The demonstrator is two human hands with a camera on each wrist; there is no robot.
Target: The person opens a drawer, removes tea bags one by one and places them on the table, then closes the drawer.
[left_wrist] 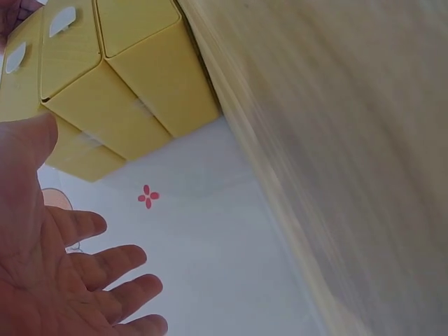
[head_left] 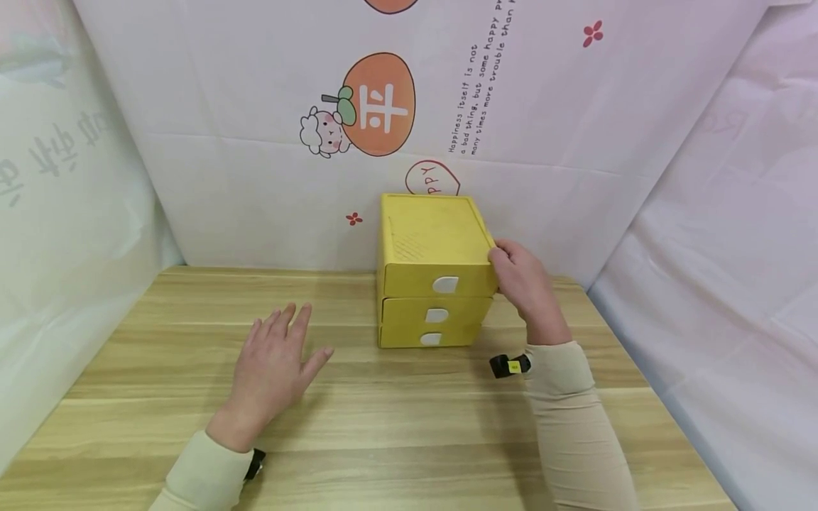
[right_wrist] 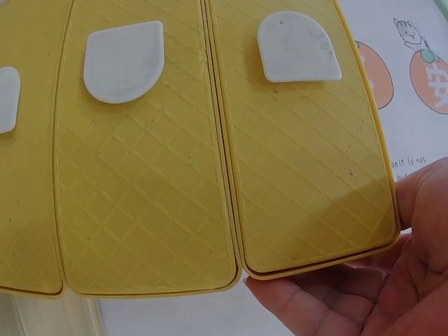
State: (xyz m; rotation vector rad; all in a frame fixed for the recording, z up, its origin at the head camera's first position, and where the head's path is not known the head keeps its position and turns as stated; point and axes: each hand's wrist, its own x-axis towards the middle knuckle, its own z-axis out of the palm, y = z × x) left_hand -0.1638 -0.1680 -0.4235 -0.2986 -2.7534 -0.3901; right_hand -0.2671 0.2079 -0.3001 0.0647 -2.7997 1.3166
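A yellow drawer box (head_left: 437, 305) with three stacked drawers and white rounded tabs stands on the table against the back sheet. At its upper right front corner, my right hand (head_left: 525, 282) grips the box, thumb at the top edge and fingers along the side. The right wrist view shows those fingers (right_wrist: 315, 297) against the side of the top drawer (right_wrist: 308, 154). All the drawers look closed. My left hand (head_left: 271, 362) is held over the table left of the box, fingers spread, holding nothing. In the left wrist view its palm (left_wrist: 42, 273) faces the camera, apart from the box.
The wood-grain table (head_left: 396, 426) reaches back to a white printed sheet (head_left: 255, 184). More white sheets hang at the left (head_left: 70, 213) and right (head_left: 722, 270) sides. A black wrist device (head_left: 509, 366) sits by the right cuff.
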